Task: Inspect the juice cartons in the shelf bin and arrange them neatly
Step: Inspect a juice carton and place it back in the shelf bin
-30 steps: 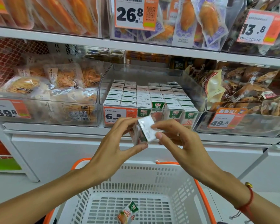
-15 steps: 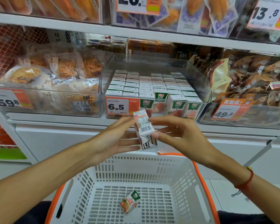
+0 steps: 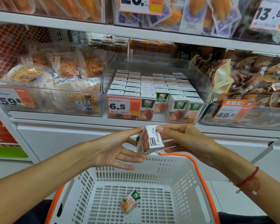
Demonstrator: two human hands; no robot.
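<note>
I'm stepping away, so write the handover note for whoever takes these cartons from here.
Left hand: fingertips pinch the top and bottom edges of the carton, other fingers straight.
Right hand: thumb and fingers grip the same carton from the other side, above the basket.
Bin: cartons stand in rows; one front slot, beside the 6.5 tag, is empty.
One more carton lies on its side in the basket.
Done: rows mostly tidy.
Left: finish checking the held carton, probably fill the gap, and decide on the basket carton.
</note>
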